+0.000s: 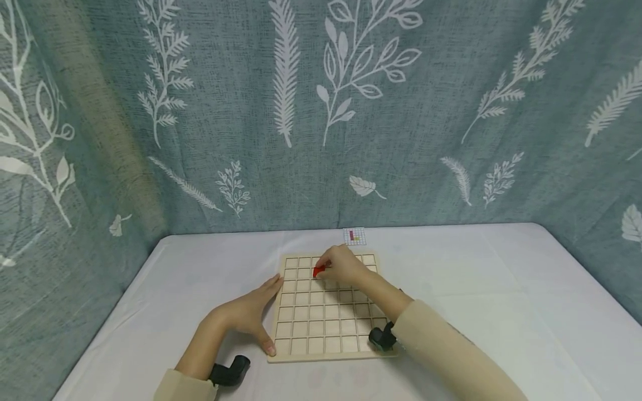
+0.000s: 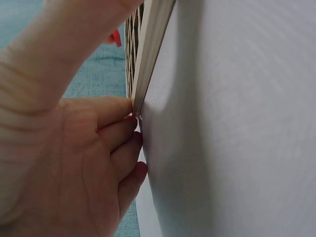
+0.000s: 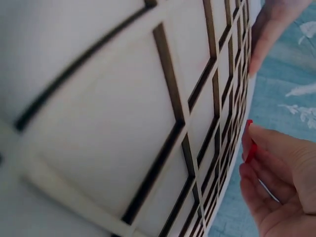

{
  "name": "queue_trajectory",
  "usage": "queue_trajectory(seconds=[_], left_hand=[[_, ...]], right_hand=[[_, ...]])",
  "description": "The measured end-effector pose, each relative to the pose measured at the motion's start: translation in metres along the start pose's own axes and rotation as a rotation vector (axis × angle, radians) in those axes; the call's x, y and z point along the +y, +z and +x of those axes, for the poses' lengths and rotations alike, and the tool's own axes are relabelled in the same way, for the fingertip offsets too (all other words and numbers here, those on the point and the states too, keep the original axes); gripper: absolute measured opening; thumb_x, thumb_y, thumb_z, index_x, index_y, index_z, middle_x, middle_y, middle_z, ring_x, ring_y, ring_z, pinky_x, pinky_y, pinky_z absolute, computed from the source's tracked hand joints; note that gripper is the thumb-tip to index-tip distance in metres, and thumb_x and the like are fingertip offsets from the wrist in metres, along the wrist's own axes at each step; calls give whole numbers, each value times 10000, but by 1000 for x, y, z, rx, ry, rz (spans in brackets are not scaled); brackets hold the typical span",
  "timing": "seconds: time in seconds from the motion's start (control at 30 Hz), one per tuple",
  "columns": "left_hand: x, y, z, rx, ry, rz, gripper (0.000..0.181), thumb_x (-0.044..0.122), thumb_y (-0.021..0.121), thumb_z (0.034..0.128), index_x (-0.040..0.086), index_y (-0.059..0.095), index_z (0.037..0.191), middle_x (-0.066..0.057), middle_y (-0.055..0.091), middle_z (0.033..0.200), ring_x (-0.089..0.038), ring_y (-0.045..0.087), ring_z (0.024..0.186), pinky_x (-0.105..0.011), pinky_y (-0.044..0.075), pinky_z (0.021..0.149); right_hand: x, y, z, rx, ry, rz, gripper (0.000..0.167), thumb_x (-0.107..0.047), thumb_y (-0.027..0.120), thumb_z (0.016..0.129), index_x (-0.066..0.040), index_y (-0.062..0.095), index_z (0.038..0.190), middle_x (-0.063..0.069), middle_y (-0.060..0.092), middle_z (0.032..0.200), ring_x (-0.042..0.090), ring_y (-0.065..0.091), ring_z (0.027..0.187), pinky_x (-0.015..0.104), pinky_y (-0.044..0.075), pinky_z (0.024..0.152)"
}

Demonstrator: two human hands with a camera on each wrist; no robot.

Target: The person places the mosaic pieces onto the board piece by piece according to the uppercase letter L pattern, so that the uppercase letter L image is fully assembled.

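At grid bd (image 1: 317, 313), R hand (image 1: 343, 265) pinches red pc (image 1: 317, 272), L hand (image 1: 247, 312) splayed against edge (image 1: 275, 323).

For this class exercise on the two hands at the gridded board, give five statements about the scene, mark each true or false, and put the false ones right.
1. The right hand pinches a red piece. True.
2. The left hand is clear of the board. False: it touches the board's left edge.
3. Both sleeves are beige. True.
4. The small sheet lies between the board and the person. False: it lies beyond the board's far side.
5. The tabletop is white. True.
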State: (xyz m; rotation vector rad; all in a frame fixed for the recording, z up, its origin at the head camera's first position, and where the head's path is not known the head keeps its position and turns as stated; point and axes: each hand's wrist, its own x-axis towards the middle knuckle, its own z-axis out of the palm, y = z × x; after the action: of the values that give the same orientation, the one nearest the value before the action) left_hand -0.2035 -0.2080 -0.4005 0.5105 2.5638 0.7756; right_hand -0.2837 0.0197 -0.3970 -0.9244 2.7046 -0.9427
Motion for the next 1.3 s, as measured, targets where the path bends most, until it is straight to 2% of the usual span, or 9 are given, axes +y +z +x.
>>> queue_trajectory(seconds=[0.17, 0.2, 0.23, 0.6, 0.73, 0.9, 1.0, 1.3], left_hand=[[0, 1, 0, 4, -7, -9, 1366, 305, 926, 404, -33, 124, 1457, -204, 52, 1533, -410, 106, 1386, -550, 197, 1088], [-1, 1, 1, 5, -8, -11, 1366, 303, 927, 404, -30, 125, 1458, -202, 52, 1534, -409, 105, 1387, -551, 197, 1088], [-1, 1, 1, 6, -8, -13, 1365, 303, 927, 403, -30, 126, 1458, -201, 53, 1534, -407, 105, 1388, -550, 196, 1089], [1, -1, -2, -4, 6, -32, 1355, 296, 926, 429, -44, 108, 1455, -213, 38, 1531, -414, 90, 1387, -554, 188, 1090], [1, 0, -1, -1, 4, -35, 1361, 292, 928, 421, -46, 109, 1454, -220, 39, 1529, -418, 90, 1386, -557, 191, 1087], [1, 1, 0, 1, 10, -37, 1366, 289, 929, 415, -48, 107, 1453, -222, 37, 1529, -420, 89, 1385, -560, 186, 1087], [0, 2, 0, 0, 11, -40, 1365, 289, 928, 417, -47, 106, 1454, -221, 36, 1529, -418, 87, 1386, -558, 183, 1089], [1, 0, -1, -3, 17, -51, 1355, 279, 927, 429, -51, 103, 1453, -224, 31, 1528, -419, 80, 1386, -557, 173, 1092]], right_hand=[[-1, 3, 3, 1, -24, -63, 160, -64, 719, 782, 7, 718, 925, 126, 694, 964, 238, 640, 881, 347, 519, 808], [-1, 4, 3, 0, -28, -68, 160, -61, 720, 781, 8, 717, 924, 126, 693, 965, 237, 638, 882, 338, 518, 805], [-1, 4, 4, -1, -34, -73, 162, -58, 720, 779, 14, 715, 924, 129, 692, 965, 236, 638, 878, 311, 531, 747], [1, 7, 9, -30, -42, -81, 182, -72, 725, 776, 5, 710, 940, 103, 688, 962, 206, 626, 865, 262, 524, 744], [3, 6, 10, -32, -31, -57, 185, -80, 740, 762, -2, 711, 928, 105, 680, 968, 209, 622, 867, 265, 524, 740], [5, 5, 12, -33, 31, -28, 162, -127, 759, 752, -51, 725, 890, 58, 674, 908, 170, 598, 829, 246, 499, 711], [6, 6, 13, -25, 42, -24, 144, -135, 764, 749, -66, 729, 870, 36, 681, 862, 142, 590, 796, 224, 485, 690], [4, 7, 13, 7, 68, 20, 148, -103, 784, 717, -47, 732, 844, 39, 689, 786, 112, 558, 723, 195, 459, 625]])
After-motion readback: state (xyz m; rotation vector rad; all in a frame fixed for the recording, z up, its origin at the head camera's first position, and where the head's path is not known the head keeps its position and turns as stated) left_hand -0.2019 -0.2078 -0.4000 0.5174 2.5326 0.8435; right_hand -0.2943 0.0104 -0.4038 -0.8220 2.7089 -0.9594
